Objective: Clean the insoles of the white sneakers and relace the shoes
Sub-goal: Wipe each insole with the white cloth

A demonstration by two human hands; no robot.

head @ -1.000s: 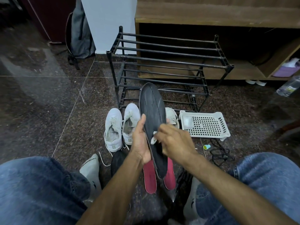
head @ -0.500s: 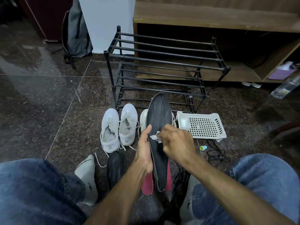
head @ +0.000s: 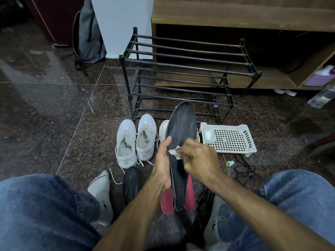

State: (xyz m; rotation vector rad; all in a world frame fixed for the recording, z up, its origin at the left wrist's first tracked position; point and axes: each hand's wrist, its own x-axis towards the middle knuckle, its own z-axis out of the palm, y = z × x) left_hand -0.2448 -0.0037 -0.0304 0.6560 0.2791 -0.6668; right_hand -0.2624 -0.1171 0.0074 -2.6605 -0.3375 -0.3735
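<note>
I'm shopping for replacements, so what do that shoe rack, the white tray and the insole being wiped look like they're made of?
Shoe rack: likely metal tubing with a dull black coating; thin round bars.
White tray: looks like moulded plastic, matte; a regular grid of holes.
Black insole: probably fabric-faced foam, matte and creased; the left hand holds it, and the right hand presses a white wipe on it.

A lived-in home is indicated, probably an entryway or bedroom corner. A polished dark speckled stone floor (head: 45, 115) is seen, on which a black metal-bar shoe rack (head: 184, 69) is stood before a low brown wooden shelf unit (head: 235, 13). A grey fabric backpack (head: 88, 37) is leaned against the white wall (head: 121, 24).
</note>
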